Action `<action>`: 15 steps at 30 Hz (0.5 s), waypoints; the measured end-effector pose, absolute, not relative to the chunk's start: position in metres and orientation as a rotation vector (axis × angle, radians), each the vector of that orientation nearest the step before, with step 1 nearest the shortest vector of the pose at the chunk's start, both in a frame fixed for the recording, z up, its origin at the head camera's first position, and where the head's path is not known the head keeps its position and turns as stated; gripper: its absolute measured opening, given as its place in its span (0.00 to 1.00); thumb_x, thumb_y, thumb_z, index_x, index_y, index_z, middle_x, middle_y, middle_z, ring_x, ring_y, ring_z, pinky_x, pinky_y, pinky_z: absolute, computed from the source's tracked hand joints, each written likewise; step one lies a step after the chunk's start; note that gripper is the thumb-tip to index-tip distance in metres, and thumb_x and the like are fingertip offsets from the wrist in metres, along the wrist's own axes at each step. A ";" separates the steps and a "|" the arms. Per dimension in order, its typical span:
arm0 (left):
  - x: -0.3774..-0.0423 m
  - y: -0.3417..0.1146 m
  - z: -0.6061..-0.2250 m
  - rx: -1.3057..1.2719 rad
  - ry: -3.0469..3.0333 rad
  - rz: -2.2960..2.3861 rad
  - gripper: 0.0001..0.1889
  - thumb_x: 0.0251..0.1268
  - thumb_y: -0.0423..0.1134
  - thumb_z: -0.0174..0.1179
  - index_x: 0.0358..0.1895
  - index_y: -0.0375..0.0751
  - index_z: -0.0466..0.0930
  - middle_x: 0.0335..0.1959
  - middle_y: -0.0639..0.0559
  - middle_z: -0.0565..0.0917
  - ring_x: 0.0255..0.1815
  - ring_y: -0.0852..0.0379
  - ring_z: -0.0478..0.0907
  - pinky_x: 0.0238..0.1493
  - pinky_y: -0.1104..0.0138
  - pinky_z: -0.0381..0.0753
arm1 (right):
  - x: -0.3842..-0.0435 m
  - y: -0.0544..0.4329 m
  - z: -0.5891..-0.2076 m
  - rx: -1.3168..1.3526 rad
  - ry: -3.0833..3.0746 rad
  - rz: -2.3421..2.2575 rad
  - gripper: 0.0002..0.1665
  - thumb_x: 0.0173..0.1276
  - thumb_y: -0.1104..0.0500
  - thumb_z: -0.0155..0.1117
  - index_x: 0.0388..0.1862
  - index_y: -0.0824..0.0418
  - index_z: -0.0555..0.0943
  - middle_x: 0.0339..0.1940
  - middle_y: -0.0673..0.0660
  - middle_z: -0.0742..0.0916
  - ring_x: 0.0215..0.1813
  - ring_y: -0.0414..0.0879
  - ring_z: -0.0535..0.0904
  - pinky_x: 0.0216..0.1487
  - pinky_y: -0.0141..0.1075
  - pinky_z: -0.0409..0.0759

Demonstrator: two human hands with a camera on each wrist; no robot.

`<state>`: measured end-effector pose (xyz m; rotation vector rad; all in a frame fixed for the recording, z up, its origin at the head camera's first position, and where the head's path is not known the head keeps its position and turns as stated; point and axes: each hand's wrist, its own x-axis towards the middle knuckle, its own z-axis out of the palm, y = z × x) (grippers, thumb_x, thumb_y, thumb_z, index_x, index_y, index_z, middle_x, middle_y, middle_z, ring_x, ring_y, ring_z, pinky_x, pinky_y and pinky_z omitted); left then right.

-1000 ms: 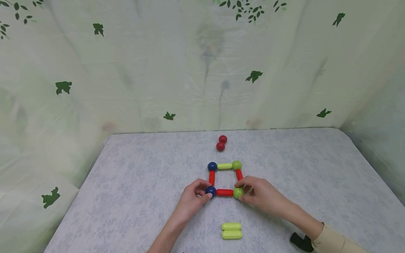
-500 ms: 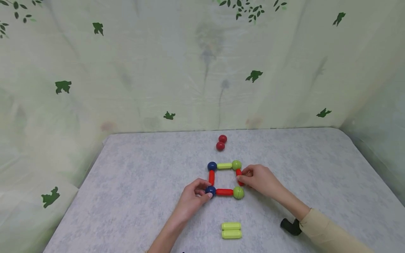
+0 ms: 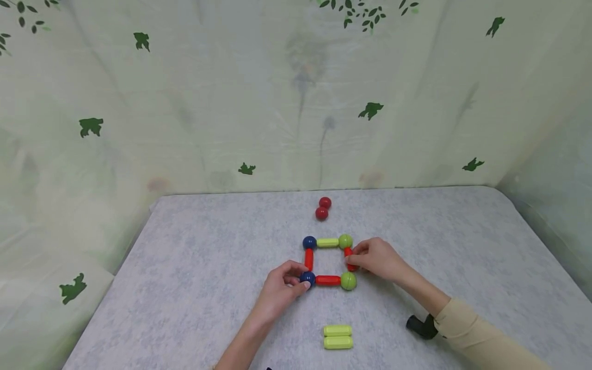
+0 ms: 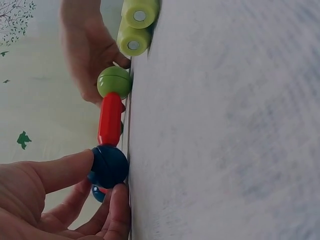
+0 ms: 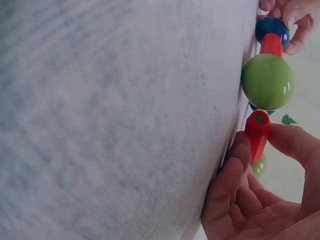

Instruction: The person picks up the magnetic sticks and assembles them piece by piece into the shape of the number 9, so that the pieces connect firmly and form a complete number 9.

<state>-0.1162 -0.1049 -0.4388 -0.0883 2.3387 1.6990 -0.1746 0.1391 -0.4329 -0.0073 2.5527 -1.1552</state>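
Magnetic rods and balls lie in a square in the head view. My left hand pinches the near blue ball between thumb and fingers. From that ball a red rod runs to the near green ball, and another red rod leads to the far blue ball. A lime rod links that one to the far green ball. My right hand pinches the right-side red rod; its near end stands bare, apart from the near green ball in the right wrist view.
Two red balls touch each other beyond the square. Two lime rods lie side by side nearer the body. A black cylindrical piece is at the right sleeve. A leaf-printed cloth hangs behind the table.
My right hand has left the near green ball, moved away from the body and taken hold of the right-side red rod. The left hand keeps its place on the blue ball.
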 end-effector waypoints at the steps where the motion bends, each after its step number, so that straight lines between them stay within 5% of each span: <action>1: -0.116 -0.105 -0.439 -0.086 2.342 1.699 0.14 0.58 0.28 0.68 0.48 0.40 0.82 0.43 0.47 0.79 0.36 0.52 0.72 0.31 0.67 0.74 | -0.175 0.139 -0.433 -0.004 2.545 -1.162 0.11 0.63 0.53 0.70 0.35 0.60 0.84 0.22 0.51 0.82 0.25 0.44 0.74 0.27 0.35 0.71; 15: -0.116 -0.104 -0.440 -0.037 2.354 1.717 0.14 0.56 0.28 0.69 0.47 0.40 0.82 0.42 0.48 0.80 0.34 0.53 0.72 0.31 0.67 0.73 | -0.173 0.139 -0.435 0.026 2.495 -1.229 0.10 0.64 0.53 0.69 0.36 0.60 0.86 0.21 0.51 0.81 0.25 0.44 0.72 0.28 0.35 0.69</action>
